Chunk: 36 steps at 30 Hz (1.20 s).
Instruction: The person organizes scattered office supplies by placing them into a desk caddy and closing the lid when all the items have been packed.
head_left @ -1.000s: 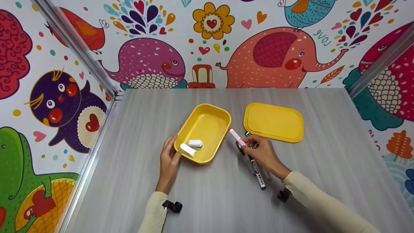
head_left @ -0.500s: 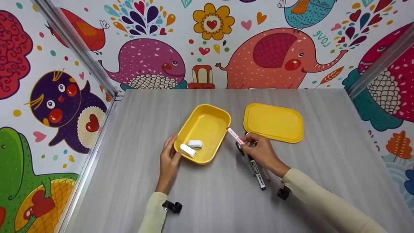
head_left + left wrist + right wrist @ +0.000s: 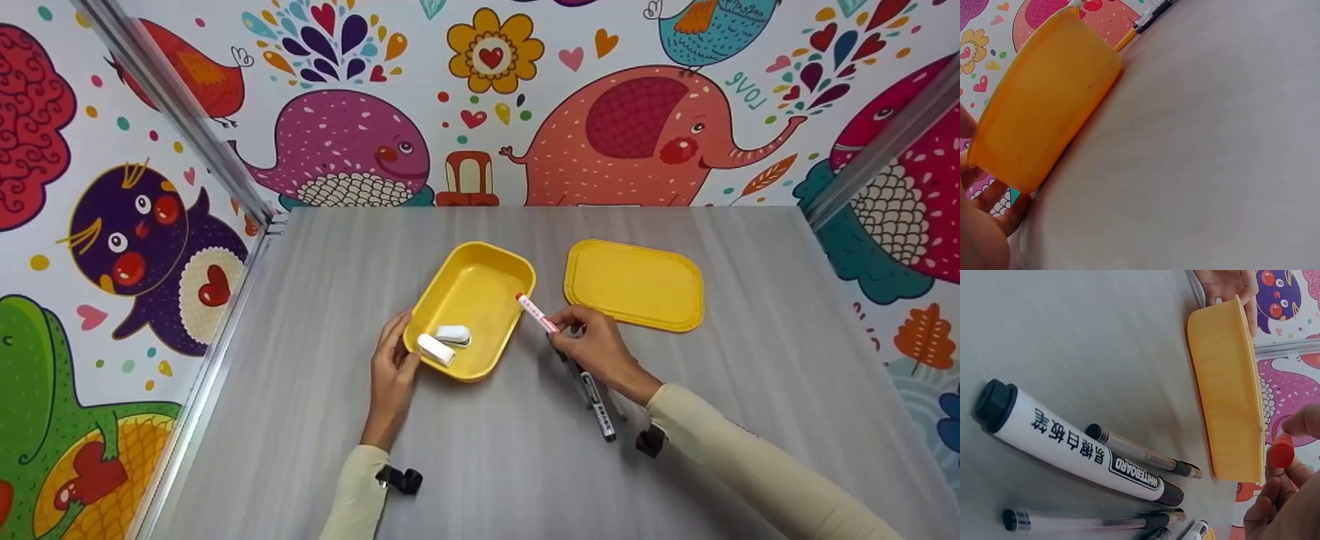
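Note:
My left hand (image 3: 392, 375) holds the near left corner of a yellow plastic box (image 3: 480, 289), its fingers along the outer wall. Two small white staplers (image 3: 436, 349) lie inside the box. My right hand (image 3: 604, 349) pinches a white and pink marker (image 3: 537, 313) with a red end, which points over the box's right rim. In the right wrist view the marker's red end (image 3: 1282, 451) shows between thumb and fingers. Below the right hand lie a whiteboard marker (image 3: 600, 409) with black ends and clear-barrelled pens (image 3: 1140, 450), partly hidden by the hand in the head view.
A yellow lid (image 3: 634, 285) lies flat on the grey table (image 3: 480, 465), right of the box. Behind the table stands a wall (image 3: 487, 112) with cartoon animals, and metal rails (image 3: 180, 112) run along the sides.
My right hand has moved a little left with the marker, bringing its red end from beside the box to over the rim. The left hand and box have stayed put.

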Each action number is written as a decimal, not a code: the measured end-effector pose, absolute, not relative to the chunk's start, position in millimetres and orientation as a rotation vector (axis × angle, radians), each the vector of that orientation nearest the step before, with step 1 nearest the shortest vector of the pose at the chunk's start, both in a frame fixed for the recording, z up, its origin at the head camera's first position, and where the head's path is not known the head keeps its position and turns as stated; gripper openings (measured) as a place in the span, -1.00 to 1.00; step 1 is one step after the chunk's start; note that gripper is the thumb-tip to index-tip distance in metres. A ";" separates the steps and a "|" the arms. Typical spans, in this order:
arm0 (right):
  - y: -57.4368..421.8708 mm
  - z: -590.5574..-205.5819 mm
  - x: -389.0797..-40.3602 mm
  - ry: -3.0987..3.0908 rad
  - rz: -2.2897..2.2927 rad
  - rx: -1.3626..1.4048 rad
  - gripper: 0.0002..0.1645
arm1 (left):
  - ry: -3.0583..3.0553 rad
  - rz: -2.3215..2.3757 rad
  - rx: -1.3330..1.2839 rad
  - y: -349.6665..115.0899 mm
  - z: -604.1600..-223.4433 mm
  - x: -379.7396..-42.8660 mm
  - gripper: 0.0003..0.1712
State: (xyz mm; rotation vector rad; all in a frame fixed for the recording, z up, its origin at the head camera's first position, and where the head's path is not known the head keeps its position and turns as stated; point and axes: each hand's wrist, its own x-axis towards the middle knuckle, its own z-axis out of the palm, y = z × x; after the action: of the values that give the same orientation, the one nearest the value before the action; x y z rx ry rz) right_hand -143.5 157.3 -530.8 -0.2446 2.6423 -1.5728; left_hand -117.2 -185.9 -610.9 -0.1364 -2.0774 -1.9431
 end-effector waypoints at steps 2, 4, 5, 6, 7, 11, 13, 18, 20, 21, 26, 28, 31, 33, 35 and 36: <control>155.7 -531.6 -143.7 2.650 -1.564 -0.255 -0.78 | -2.074 -1.951 -0.134 -185.5 -610.8 -117.2 -0.23; 154.3 -532.8 -144.3 2.659 -1.562 -0.277 -0.78 | -2.074 -1.958 -0.126 -185.0 -610.5 -116.9 -0.23; 153.5 -533.3 -144.7 2.663 -1.562 -0.289 -0.78 | -2.077 -1.959 -0.120 -184.7 -610.4 -116.8 -0.23; 152.7 -533.9 -145.3 2.665 -1.563 -0.302 -0.78 | -2.077 -1.961 -0.115 -184.6 -610.6 -116.6 -0.23; 151.8 -534.1 -145.9 2.666 -1.565 -0.315 -0.78 | -2.078 -1.960 -0.111 -184.5 -610.6 -116.5 -0.23; 147.7 -533.8 -148.2 2.673 -1.559 -0.353 -0.78 | -2.076 -1.960 -0.100 -184.6 -611.4 -116.2 -0.24; 145.7 -533.7 -149.3 2.679 -1.549 -0.375 -0.79 | -2.073 -1.959 -0.108 -184.7 -611.5 -115.9 -0.25; 141.4 -534.5 -151.5 2.680 -1.532 -0.433 -0.81 | -2.077 -1.957 -0.130 -185.5 -612.3 -115.4 -0.27; 139.7 -534.0 -152.2 2.663 -1.537 -0.454 -0.81 | -2.082 -1.953 -0.126 -185.9 -612.3 -115.2 -0.27; 139.0 -533.7 -152.6 2.655 -1.539 -0.468 -0.81 | -2.086 -1.948 -0.123 -186.0 -611.8 -114.9 -0.26; 136.0 -531.7 -154.5 2.627 -1.548 -0.518 -0.81 | -2.092 -1.933 -0.115 -186.7 -610.8 -114.6 -0.26; 135.3 -531.2 -155.4 2.617 -1.551 -0.522 -0.81 | -2.090 -1.934 -0.117 -186.8 -610.6 -115.0 -0.26; 134.1 -531.0 -157.0 2.615 -1.543 -0.534 -0.82 | -2.084 -1.939 -0.122 -186.5 -610.7 -115.9 -0.27; 133.1 -531.3 -158.3 2.622 -1.529 -0.544 -0.83 | -2.083 -1.942 -0.123 -186.3 -610.5 -116.2 -0.27; 131.9 -531.7 -159.3 2.624 -1.518 -0.561 -0.83 | -2.088 -1.940 -0.122 -186.0 -610.7 -116.2 -0.27; 131.4 -531.9 -159.8 2.621 -1.516 -0.569 -0.83 | -2.090 -1.938 -0.123 -185.8 -610.8 -116.1 -0.26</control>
State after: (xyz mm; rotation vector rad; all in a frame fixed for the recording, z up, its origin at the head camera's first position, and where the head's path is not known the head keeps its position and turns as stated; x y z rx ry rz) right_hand -159.8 131.4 -531.9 -0.5686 2.6214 -1.5161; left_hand -116.1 -185.8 -610.8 -0.1229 -2.0900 -1.9385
